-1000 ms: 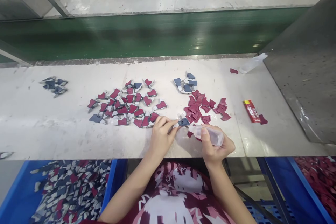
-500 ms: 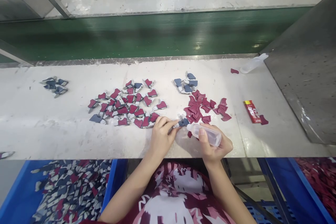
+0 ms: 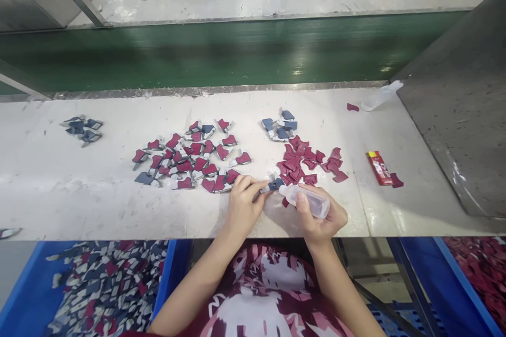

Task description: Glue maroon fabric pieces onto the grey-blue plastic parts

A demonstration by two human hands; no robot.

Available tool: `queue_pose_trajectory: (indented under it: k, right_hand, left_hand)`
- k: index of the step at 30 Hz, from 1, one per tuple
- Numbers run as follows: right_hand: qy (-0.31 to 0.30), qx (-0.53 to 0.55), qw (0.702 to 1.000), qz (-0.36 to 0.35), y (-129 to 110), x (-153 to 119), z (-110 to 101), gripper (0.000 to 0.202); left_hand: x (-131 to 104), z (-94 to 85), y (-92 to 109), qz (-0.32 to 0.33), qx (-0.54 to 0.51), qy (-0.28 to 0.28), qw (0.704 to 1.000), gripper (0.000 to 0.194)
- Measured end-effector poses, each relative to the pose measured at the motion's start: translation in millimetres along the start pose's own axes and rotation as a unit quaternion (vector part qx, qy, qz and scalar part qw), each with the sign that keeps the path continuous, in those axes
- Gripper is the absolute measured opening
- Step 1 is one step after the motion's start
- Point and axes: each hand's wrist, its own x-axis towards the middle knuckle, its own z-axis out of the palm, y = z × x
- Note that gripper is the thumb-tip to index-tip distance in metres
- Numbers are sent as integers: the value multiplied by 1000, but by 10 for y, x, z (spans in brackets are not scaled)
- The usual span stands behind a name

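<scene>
My left hand [image 3: 245,201] pinches a small blue-and-grey plastic part [image 3: 273,185] just above the table. In my right hand [image 3: 322,216] is a clear squeeze bottle [image 3: 306,200], tilted so its nozzle meets the blue end of that part. Whether any liquid comes out is too small to see. Beyond the bottle lies a heap of loose dark red pieces [image 3: 292,163]. Left of my left hand spreads a pile of similar parts with red faces [image 3: 185,166]. A few blue-faced parts [image 3: 281,126] sit behind the red heap.
A second clear bottle [image 3: 381,96] lies at the back right, near a metal panel [image 3: 454,105]. A red packet [image 3: 378,168] rests on the right. More blue parts [image 3: 82,129] lie far left. Blue bins [image 3: 23,284] stand below the table edge; a green belt [image 3: 237,55] runs behind.
My right hand and the squeeze bottle have shifted slightly left, bringing the nozzle further over the part. My left hand stays in place.
</scene>
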Motion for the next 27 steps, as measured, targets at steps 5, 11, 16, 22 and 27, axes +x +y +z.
queue_pose_trajectory:
  k: [5, 11, 16, 22, 27]
  right_hand:
    - [-8, 33, 999, 1, -5, 15, -17, 13]
    - [-14, 63, 998, 18, -2, -17, -25, 12]
    - [32, 96, 989, 109, 71, -8, -99, 20]
    - [170, 136, 945, 243, 378, 302, -424, 41]
    - [233, 122, 943, 203, 609, 459, -644, 60]
  left_hand:
    - [0, 1, 2, 0, -3, -2, 1000, 17]
    - [-6, 6, -3, -4, -5, -3, 1000, 19]
    - [-3, 9, -11, -7, -11, 5, 1000, 15]
    - [28, -18, 2, -20, -35, -3, 999, 14]
    - [42, -39, -3, -23, -45, -9, 999, 12]
